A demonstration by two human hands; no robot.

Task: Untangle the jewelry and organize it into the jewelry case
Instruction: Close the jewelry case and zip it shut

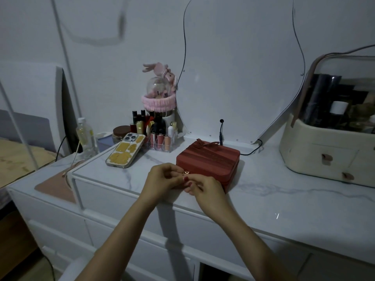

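Observation:
A red jewelry case [209,159] with a bow on its lid stands shut on the white marble tabletop [263,199]. Just in front of its near left corner, my left hand [162,179] and my right hand [203,189] meet above the table. Between their fingertips they pinch a small gold piece of jewelry [185,173]. It is too small to tell its kind or whether a chain hangs from it.
A phone [125,152] in a yellow-patterned case lies left of the jewelry case. Behind it stands a clear organizer of cosmetics [160,136]. A cream cosmetics box [332,138] fills the right side. A mirror [243,67] leans on the wall, with a black cable [251,151] at its foot.

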